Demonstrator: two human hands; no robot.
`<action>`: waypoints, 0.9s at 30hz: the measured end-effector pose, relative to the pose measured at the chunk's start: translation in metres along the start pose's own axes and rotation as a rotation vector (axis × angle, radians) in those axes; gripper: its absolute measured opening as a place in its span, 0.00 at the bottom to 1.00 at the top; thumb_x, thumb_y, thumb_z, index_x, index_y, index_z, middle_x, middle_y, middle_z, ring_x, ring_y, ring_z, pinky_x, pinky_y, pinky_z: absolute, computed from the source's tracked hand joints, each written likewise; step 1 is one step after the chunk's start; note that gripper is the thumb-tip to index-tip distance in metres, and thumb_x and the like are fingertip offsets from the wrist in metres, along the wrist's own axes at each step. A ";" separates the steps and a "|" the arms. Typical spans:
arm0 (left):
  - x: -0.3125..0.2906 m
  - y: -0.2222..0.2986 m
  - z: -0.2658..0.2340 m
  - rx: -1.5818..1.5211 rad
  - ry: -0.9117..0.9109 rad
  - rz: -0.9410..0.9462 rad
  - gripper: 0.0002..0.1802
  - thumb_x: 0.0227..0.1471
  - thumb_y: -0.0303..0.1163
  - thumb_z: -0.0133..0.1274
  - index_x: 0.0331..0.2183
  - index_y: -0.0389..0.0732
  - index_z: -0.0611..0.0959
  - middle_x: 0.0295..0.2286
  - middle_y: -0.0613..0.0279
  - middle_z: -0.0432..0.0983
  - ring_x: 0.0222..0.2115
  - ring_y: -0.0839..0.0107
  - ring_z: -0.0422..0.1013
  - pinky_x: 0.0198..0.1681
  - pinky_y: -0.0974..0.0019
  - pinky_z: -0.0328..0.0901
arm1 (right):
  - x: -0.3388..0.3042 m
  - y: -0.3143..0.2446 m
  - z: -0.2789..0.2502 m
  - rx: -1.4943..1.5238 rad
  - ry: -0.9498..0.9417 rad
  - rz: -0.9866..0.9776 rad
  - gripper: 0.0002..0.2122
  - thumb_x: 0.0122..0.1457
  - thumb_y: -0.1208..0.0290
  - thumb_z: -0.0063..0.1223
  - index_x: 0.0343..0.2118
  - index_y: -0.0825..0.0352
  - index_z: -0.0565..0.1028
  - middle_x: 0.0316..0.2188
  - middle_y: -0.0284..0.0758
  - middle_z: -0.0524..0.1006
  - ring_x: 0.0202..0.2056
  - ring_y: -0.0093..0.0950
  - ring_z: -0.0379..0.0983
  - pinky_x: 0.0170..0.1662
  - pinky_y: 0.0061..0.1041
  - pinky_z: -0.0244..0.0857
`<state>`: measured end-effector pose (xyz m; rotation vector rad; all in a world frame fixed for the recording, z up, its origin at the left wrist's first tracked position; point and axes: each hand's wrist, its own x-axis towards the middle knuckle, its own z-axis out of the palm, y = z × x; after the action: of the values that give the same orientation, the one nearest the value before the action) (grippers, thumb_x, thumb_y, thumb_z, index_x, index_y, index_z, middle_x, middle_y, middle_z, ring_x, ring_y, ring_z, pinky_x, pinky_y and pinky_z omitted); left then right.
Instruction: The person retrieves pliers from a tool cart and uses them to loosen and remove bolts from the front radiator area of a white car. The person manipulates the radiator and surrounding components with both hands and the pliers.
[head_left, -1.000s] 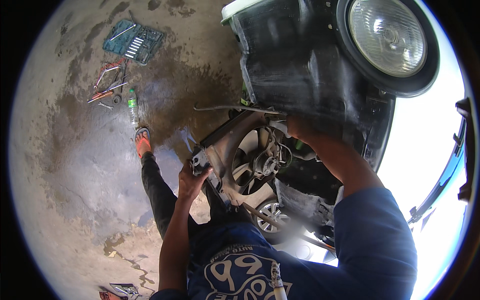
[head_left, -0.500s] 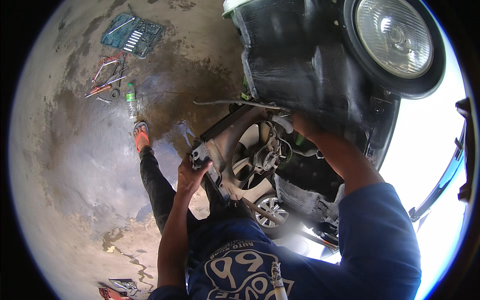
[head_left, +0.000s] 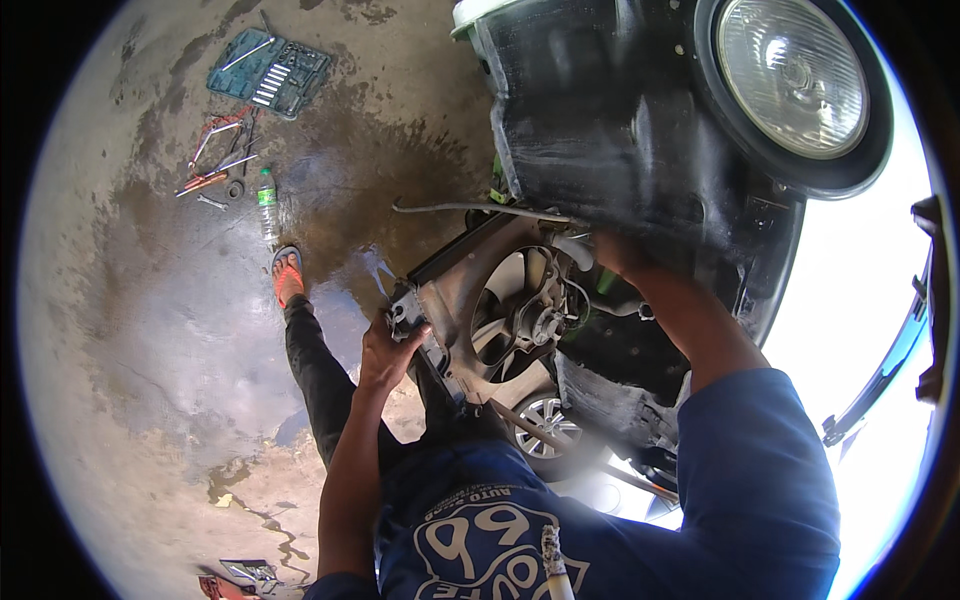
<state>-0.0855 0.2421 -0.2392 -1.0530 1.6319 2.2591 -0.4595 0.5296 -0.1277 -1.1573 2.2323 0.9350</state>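
Note:
My left hand [head_left: 388, 352] is closed round the left edge of a radiator with a brown fan shroud [head_left: 448, 300], its thumb on top of the frame. Inside the round opening sits a fan [head_left: 540, 324] with wires beside its hub. The assembly tilts at the front of a car, under a black body panel [head_left: 610, 140]. My right hand [head_left: 616, 256] reaches in beneath that panel, beside a grey hose [head_left: 574, 250] at the radiator's far right corner. The panel and shadow hide its fingers. A thin grey tube [head_left: 480, 206] runs along the radiator's far edge.
A round headlight [head_left: 795, 80] is at the upper right. On the wet floor lie an open socket set case [head_left: 300, 85], several hand tools [head_left: 210, 180] and a plastic bottle [head_left: 267, 205], near my sandalled foot [head_left: 287, 275]. A lit cigarette [head_left: 556, 565] juts in from below.
The whole picture has shifted slightly to the right with my head. Both hands keep their places at the radiator and under the panel.

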 end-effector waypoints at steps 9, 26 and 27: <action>0.005 0.004 -0.006 0.050 -0.018 0.027 0.29 0.48 0.42 0.68 0.45 0.33 0.76 0.37 0.49 0.82 0.39 0.58 0.79 0.44 0.59 0.71 | 0.031 0.014 -0.009 0.591 -0.859 0.583 0.14 0.55 0.68 0.53 0.43 0.64 0.81 0.32 0.48 0.81 0.35 0.44 0.80 0.36 0.48 0.72; 0.008 0.014 -0.009 0.144 -0.060 -0.048 0.31 0.48 0.44 0.68 0.45 0.32 0.76 0.39 0.46 0.81 0.41 0.54 0.78 0.46 0.56 0.70 | 0.017 0.002 -0.038 0.607 -0.927 0.554 0.20 0.59 0.63 0.51 0.52 0.67 0.73 0.43 0.50 0.78 0.41 0.48 0.77 0.41 0.49 0.73; 0.009 0.013 -0.009 0.130 -0.062 -0.031 0.31 0.48 0.44 0.68 0.45 0.32 0.76 0.39 0.46 0.81 0.41 0.54 0.78 0.46 0.56 0.70 | 0.018 0.002 -0.036 0.566 -0.925 0.491 0.20 0.60 0.62 0.51 0.53 0.67 0.73 0.44 0.50 0.78 0.42 0.48 0.77 0.40 0.49 0.73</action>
<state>-0.0947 0.2267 -0.2356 -0.9605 1.6998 2.1120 -0.4742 0.4941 -0.1144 0.1123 1.7794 0.7041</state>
